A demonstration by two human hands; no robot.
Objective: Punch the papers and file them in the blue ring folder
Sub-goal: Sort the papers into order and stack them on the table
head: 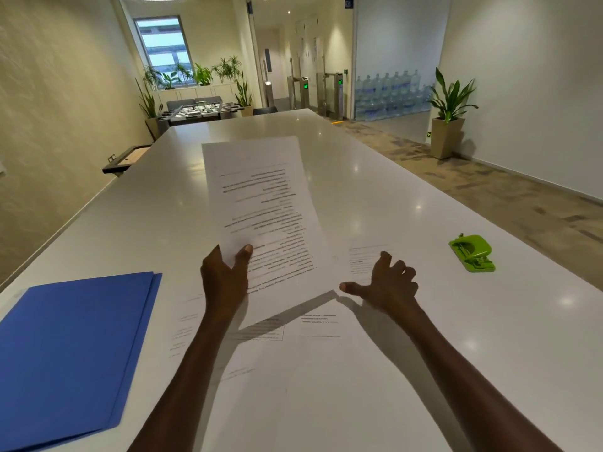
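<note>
Head view: the left hand [225, 278] pinches a printed sheet [264, 216] lifted off the tabletop [408, 207]; the right hand [388, 285] hovers with fingers loosely spread, holding nothing.

A long white table [408, 203] runs from the bottom of the frame toward the upper middle. Beyond its far end stands a foosball table [200, 110], with potted plants [195, 75] lined under a window [163, 47] in the upper left. At the right, a tall potted plant [448, 115] stands against the wall, near stacked water bottles [388, 93] behind glass. Turnstile gates [321, 89] stand in the upper middle.
</note>
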